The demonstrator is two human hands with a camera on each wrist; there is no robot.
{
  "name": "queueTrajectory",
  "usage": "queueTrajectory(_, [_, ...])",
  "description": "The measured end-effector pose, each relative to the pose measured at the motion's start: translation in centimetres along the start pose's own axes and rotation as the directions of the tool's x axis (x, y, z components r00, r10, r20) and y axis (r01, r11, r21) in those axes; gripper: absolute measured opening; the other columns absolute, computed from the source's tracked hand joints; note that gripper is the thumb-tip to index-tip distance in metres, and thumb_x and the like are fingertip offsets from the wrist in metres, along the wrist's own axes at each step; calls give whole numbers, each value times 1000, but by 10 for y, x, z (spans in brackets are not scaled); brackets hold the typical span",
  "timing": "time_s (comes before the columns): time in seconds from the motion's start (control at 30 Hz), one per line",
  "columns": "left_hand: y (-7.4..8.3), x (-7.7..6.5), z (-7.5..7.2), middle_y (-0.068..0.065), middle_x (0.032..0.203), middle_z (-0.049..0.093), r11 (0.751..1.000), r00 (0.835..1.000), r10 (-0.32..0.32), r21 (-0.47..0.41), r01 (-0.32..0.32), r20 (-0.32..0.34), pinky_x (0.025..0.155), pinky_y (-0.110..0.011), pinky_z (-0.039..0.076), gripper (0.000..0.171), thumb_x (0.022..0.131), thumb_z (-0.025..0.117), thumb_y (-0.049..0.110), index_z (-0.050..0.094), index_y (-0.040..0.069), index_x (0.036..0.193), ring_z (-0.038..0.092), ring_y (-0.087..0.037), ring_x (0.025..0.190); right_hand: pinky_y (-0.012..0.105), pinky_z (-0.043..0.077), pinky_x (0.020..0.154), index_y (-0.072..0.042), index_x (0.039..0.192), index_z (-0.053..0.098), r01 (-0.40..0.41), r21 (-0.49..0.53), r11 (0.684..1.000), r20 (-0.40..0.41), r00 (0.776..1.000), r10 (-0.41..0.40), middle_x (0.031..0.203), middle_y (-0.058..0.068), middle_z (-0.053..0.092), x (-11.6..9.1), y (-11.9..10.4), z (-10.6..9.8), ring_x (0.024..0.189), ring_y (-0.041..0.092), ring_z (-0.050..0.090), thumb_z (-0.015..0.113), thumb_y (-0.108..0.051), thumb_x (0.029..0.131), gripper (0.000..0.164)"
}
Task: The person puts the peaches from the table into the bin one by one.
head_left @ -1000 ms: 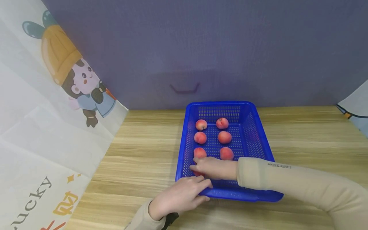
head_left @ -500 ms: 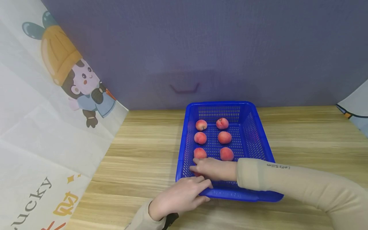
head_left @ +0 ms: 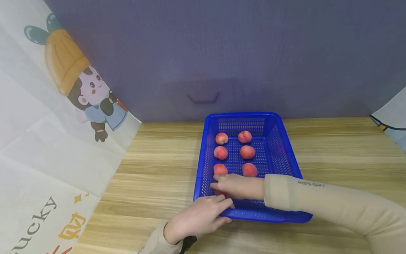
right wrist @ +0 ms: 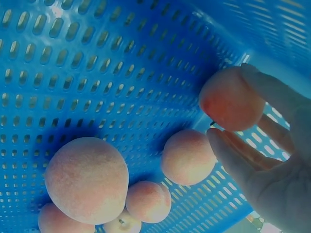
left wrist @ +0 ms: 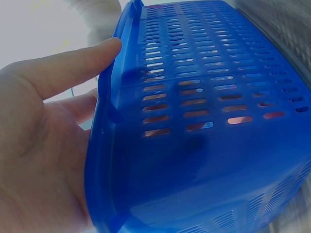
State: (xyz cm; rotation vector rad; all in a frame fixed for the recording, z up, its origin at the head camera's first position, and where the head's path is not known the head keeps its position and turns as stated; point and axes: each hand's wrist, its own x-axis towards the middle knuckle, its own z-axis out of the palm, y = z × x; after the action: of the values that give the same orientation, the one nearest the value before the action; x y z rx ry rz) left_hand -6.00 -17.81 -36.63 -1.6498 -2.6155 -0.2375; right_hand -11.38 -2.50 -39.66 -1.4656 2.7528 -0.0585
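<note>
A blue plastic basket (head_left: 253, 214) with slotted walls stands on the wooden table. My left hand (head_left: 203, 216) grips its near rim at the left corner; in the left wrist view the thumb (left wrist: 80, 65) lies along the rim. Inside the basket, my right hand (head_left: 238, 186) pinches a peach (right wrist: 228, 102) between thumb and fingers, close to the near left corner. That peach is mostly covered by the hand in the head view. Farther in are several more peaches in two rows, such as the left one (head_left: 220, 169) just beyond the fingers and the right one (head_left: 250, 170).
Behind the basket rises a grey-blue upright panel (head_left: 203, 53). A white sheet with a cartoon figure (head_left: 92, 88) and lettering borders the left side. Wooden tabletop (head_left: 158, 158) extends on both sides of the basket. The right sleeve (head_left: 317, 194) crosses the basket's near right corner.
</note>
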Motion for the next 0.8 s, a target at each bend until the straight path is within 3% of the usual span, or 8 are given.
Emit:
queueTrajectory(0.27, [0, 0, 1, 9, 82, 51, 1000, 1000, -1, 10, 1, 3, 67, -18, 42, 22, 81, 61, 30, 57, 18, 99, 54, -3, 75, 26, 47, 58, -13, 99, 59, 22, 61, 998, 6, 1000, -23, 80, -1, 55, -5, 3, -11, 67, 14, 57, 64, -16, 75, 25])
queueTrajectory(0.5, [0, -1, 0, 8, 89, 54, 1000, 1000, -3, 0, 2, 18, 71, -19, 43, 24, 82, 60, 31, 57, 17, 102, 56, -4, 82, 27, 47, 61, -12, 104, 57, 2, 65, 998, -20, 1000, 0, 90, 1, 53, -11, 8, -26, 80, 16, 56, 72, -15, 65, 41])
queueTrajectory(0.8, [-1, -1, 0, 8, 90, 55, 1000, 1000, 0, -3, 0, 7, 70, -18, 43, 24, 82, 60, 30, 57, 17, 102, 56, -4, 81, 33, 47, 76, -7, 99, 57, -11, 71, 997, -110, 994, 19, 96, 5, 54, -23, 19, -48, 90, 22, 56, 74, -21, 67, 39])
